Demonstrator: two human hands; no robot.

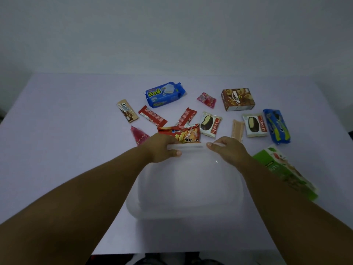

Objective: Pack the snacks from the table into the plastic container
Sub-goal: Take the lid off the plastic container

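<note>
A clear plastic container (187, 190) with its lid on sits near the table's front edge. My left hand (160, 148) and my right hand (228, 150) both grip the far rim of the lid (191, 146), thumbs on top. Just beyond the rim lies an orange snack bag (183, 133). Further back are two red wafer bars (151, 115) (186, 116), two Choco Pie packs (210, 124) (255, 125), a blue biscuit pack (164, 94), a brown box (237, 99) and a blue cookie roll (277, 126).
A green box (286, 171) lies right of the container, partly under my right forearm. A brown cookie pack (127, 110), two pink sweets (139, 135) (206, 100) and a beige wafer (237, 130) are scattered on the lilac table (66, 131). A wall stands behind.
</note>
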